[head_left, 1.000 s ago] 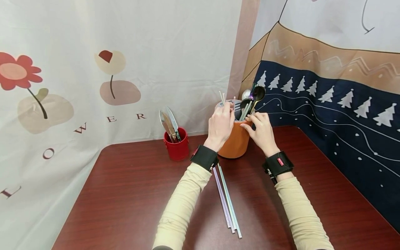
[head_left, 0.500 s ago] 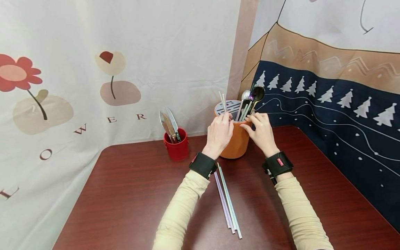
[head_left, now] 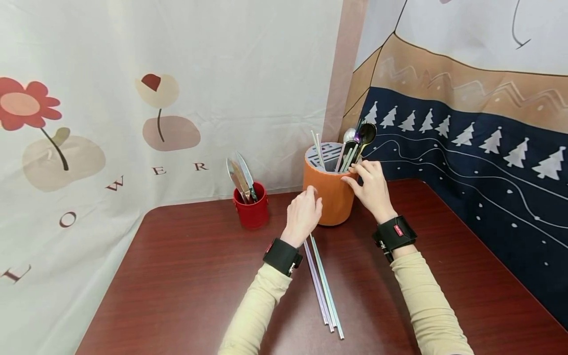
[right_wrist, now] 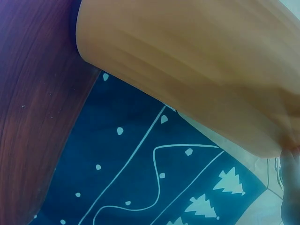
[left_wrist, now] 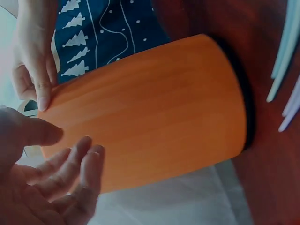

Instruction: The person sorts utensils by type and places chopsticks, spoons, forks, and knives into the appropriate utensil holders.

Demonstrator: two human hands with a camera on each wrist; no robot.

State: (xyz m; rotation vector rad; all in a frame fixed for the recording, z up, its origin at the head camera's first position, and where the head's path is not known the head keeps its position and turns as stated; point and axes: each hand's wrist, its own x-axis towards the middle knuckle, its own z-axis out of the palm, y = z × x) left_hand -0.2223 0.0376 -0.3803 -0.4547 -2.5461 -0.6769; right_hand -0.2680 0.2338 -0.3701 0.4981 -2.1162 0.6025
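Observation:
My left hand is in front of the orange utensil holder, fingers loosely bent and nothing in them. In the left wrist view its thumb and fingertips stand apart before the orange wall. My right hand grips the holder's right front rim, thumb on the outer wall and fingers at the top edge. Slim pale chopsticks stand in the slotted grey lid, with more sticks beside black and silver spoons at the right. Several lavender and pale blue chopsticks lie on the table in front of the holder.
A red cup with several knives stands left of the holder. The dark red wooden table meets a flower-printed curtain behind and a navy tree-printed cloth on the right.
My left hand has let go of a pinkish chopstick, now leaning in the holder, and has dropped from the rim down toward me. My right hand has stayed at the rim.

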